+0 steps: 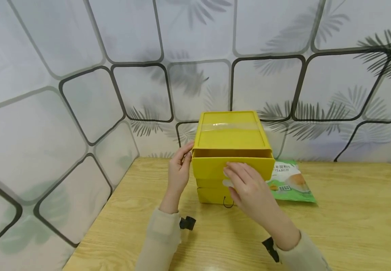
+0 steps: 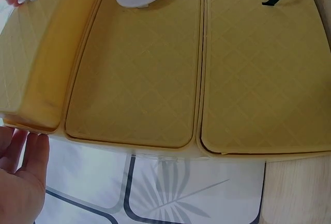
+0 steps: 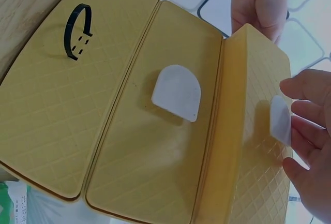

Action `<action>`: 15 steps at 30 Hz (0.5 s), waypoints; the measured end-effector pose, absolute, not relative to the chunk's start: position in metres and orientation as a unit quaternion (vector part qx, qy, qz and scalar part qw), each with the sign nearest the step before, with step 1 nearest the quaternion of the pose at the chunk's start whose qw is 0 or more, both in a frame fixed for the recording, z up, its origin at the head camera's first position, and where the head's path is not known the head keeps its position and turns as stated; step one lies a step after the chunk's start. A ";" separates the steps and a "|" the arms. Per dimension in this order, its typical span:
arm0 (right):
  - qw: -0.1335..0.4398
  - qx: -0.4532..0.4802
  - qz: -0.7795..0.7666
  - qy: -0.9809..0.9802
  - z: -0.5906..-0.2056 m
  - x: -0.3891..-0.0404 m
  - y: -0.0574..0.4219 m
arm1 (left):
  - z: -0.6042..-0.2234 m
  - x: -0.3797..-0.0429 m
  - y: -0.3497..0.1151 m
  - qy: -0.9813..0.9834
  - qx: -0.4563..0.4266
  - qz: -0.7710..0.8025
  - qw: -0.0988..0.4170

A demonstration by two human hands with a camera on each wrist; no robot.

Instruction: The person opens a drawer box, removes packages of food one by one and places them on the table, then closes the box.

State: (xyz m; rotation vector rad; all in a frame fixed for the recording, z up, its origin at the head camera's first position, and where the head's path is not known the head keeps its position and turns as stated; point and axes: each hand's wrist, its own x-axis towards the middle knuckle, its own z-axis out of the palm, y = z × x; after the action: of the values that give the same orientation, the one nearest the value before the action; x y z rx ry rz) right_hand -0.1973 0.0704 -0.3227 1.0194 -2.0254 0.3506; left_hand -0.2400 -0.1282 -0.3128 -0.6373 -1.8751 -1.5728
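A yellow cabinet [image 1: 231, 136] with three stacked drawers stands on the table. Its top drawer [image 1: 212, 167] is pulled partly out, leaving a gap below the cabinet top. My right hand [image 1: 253, 192] holds the white tab handle [image 3: 280, 120] on that drawer's front, fingers curled about it. At the cabinet's left side, my left hand [image 1: 179, 171] rests its extended fingers on the edge near the top drawer. The middle drawer [image 2: 134, 74] is closed and has a white tab handle [image 3: 177, 92]. A thin black loop handle [image 3: 67, 35] marks the closed bottom drawer.
To the right of the cabinet, a green and white starch bag [image 1: 292, 184] lies on the wooden table [image 1: 351, 226], partly behind the cabinet. A patterned wall covering [image 1: 202, 90] rises behind the table and on its left. Clear tape [image 1: 227, 126] crosses the cabinet top.
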 end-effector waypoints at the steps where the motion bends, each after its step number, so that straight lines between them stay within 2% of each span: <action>1: 0.408 0.406 0.138 -0.806 -0.323 -0.198 0.071 | -0.313 -0.240 -0.128 -0.707 -0.238 -0.594 0.301; 15: 0.401 0.410 0.138 -0.808 -0.327 -0.205 0.074 | -0.313 -0.239 -0.125 -0.698 -0.226 -0.612 0.293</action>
State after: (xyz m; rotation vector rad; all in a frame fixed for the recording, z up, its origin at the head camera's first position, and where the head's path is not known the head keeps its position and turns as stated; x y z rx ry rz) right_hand -0.2054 0.0740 -0.3267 1.0361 -2.0420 0.3482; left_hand -0.2395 -0.1249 -0.3131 -0.6026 -1.8601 -1.6310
